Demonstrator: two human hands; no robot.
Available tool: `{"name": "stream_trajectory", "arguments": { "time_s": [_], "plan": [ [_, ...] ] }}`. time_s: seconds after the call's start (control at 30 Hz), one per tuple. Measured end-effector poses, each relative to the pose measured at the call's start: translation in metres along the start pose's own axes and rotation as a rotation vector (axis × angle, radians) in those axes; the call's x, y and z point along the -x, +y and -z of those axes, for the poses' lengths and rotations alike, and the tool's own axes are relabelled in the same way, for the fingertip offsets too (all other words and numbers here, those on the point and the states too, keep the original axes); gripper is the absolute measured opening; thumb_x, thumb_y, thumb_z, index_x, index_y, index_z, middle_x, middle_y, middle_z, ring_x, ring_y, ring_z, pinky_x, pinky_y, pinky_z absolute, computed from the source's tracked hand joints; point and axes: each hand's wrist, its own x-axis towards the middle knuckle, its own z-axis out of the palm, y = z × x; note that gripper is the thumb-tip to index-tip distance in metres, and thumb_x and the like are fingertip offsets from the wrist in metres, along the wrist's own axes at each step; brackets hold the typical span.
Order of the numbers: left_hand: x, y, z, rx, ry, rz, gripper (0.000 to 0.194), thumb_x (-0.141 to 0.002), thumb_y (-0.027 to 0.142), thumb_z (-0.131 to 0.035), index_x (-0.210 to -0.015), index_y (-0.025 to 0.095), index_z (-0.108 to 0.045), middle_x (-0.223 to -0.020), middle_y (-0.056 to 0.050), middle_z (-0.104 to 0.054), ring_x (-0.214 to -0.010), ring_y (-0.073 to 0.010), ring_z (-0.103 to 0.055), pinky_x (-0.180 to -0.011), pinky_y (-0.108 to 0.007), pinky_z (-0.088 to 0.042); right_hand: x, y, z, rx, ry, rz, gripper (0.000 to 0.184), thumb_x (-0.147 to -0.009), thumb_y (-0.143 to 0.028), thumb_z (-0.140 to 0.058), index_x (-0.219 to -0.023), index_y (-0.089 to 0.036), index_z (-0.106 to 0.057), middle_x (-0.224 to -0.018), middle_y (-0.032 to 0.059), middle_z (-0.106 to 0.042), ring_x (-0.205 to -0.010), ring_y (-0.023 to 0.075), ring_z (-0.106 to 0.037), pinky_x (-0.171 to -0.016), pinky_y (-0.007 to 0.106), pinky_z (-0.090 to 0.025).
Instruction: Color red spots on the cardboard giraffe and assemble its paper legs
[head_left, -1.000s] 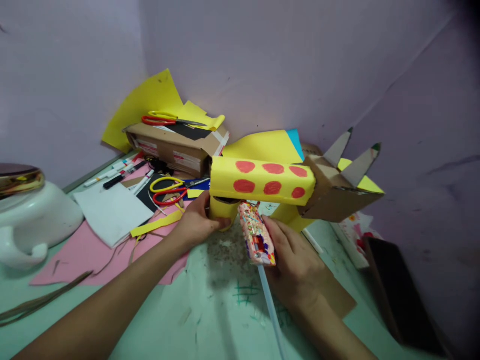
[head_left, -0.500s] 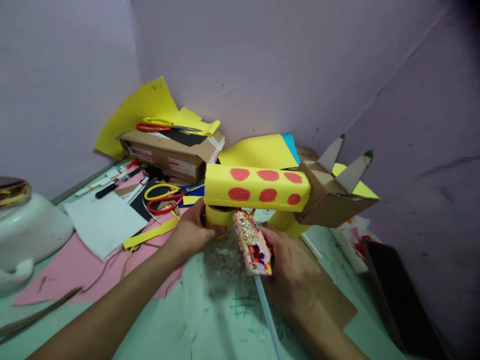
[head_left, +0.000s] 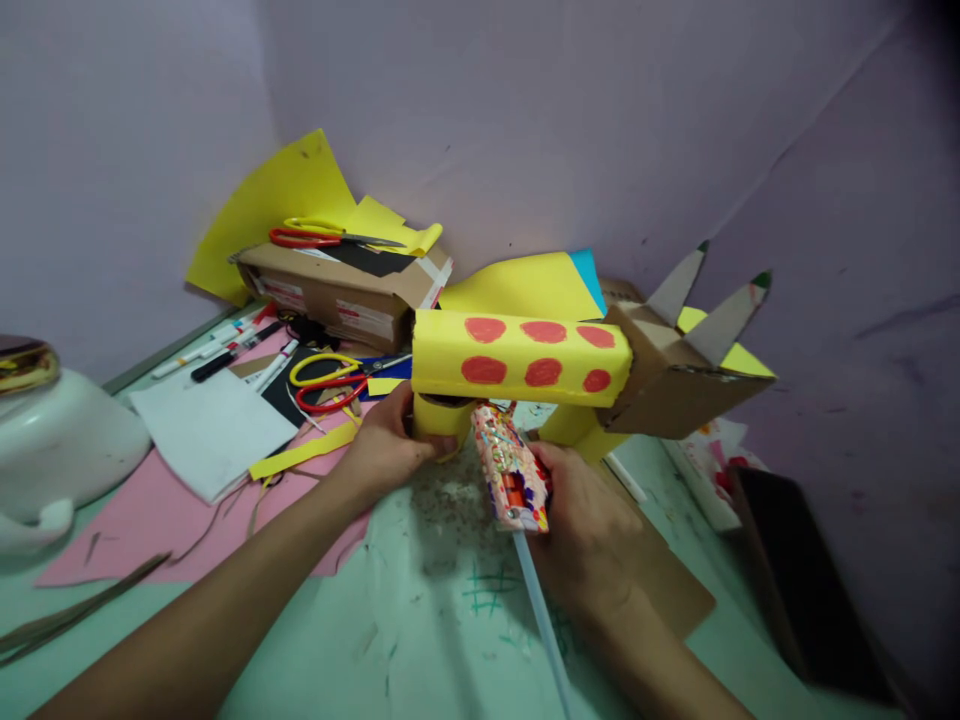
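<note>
My left hand (head_left: 397, 440) is wrapped round a short yellow paper-covered tube (head_left: 439, 420). This tube stands under one end of a yellow body (head_left: 517, 360) painted with red spots. At the body's right end sits a brown cardboard box piece (head_left: 660, 380) with two pointed grey spikes tipped in green. My right hand (head_left: 585, 510) grips a glue gun (head_left: 510, 470) wrapped in a colourful pattern, a long glue stick (head_left: 540, 620) trailing from its back. The gun's nose is close below the spotted body; its tip is hidden there.
Scissors (head_left: 330, 383) lie on pink paper (head_left: 150, 530) at left, near markers (head_left: 236, 350) and white paper (head_left: 214, 425). Behind stands a cardboard box (head_left: 337, 290) with more scissors (head_left: 322, 236) on top. A white mug-like vessel (head_left: 67, 440) is far left, a dark object (head_left: 802, 580) far right.
The camera view shifts slightly. My left hand stays on the tube, and the glue gun keeps nearly the same place under the spotted body.
</note>
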Motion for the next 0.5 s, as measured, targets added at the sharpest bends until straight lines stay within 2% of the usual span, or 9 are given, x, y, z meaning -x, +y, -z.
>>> {"name": "stream_trajectory", "arguments": {
  "time_s": [0.23,0.37,0.43,0.5],
  "plan": [
    [-0.0005,-0.0002,0.0012,-0.012,-0.011,-0.008,0.051,-0.055,0.022,-0.082,-0.102,0.018,-0.062,-0.109,-0.009,-0.073,-0.102,-0.0301,-0.066,-0.089,-0.044,-0.051,0.0000,-0.0011,0.0008,-0.001,-0.013,-0.015,0.019,-0.090,-0.024,-0.045,-0.092,-0.017,-0.062,-0.069,0.0061,-0.072,-0.053,0.0200,-0.067,-0.047,0.028,-0.039],
    [-0.0011,-0.0004,0.0015,-0.019,-0.028,-0.014,0.053,-0.056,0.022,-0.082,-0.105,0.016,-0.063,-0.112,-0.011,-0.072,-0.103,-0.0316,-0.065,-0.091,-0.046,-0.051,-0.0005,-0.0004,0.0015,-0.012,-0.019,-0.018,0.017,-0.089,-0.022,-0.046,-0.094,-0.017,-0.062,-0.070,0.0062,-0.072,-0.053,0.0200,-0.067,-0.047,0.028,-0.042],
    [-0.0010,0.0000,0.0010,-0.034,-0.018,-0.009,0.053,-0.056,0.019,-0.081,-0.106,0.016,-0.062,-0.117,-0.013,-0.070,-0.105,-0.0319,-0.065,-0.093,-0.047,-0.050,-0.0001,0.0006,0.0032,-0.031,-0.022,-0.008,0.017,-0.088,-0.018,-0.046,-0.096,-0.016,-0.061,-0.077,0.0077,-0.074,-0.060,0.0204,-0.070,-0.052,0.027,-0.047],
    [-0.0003,0.0010,0.0000,-0.043,0.001,-0.001,0.055,-0.056,0.016,-0.079,-0.108,0.016,-0.061,-0.120,-0.013,-0.069,-0.107,-0.0320,-0.064,-0.094,-0.047,-0.049,0.0025,0.0023,0.0065,-0.078,-0.022,0.022,0.019,-0.088,-0.015,-0.047,-0.101,-0.015,-0.061,-0.090,0.0117,-0.076,-0.076,0.0224,-0.073,-0.063,0.029,-0.053]
  ]
}}
